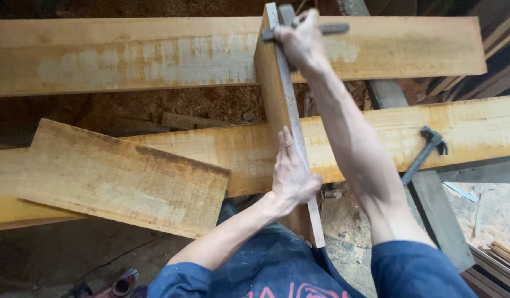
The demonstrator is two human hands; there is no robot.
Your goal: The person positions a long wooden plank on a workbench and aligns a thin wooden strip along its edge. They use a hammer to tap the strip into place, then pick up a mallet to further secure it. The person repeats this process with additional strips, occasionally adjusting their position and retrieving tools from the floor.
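Observation:
A long narrow plank [277,94] stands on edge, running away from me across two wide beams. My left hand [291,176] clasps its near part, fingers stretched along the top edge and thumb wrapped over the right side. My right hand [302,41] reaches to the plank's far end and is closed on a dark grey metal tool [329,28] with a cross-bar that sits on the top edge. The part of the tool under my fingers is hidden.
The far beam [128,55] and the near beam [475,129] lie crosswise. A short board [122,176] rests on the near beam at left. A claw hammer [426,152] lies on the near beam at right. Sawdust [183,105] covers the ground between the beams.

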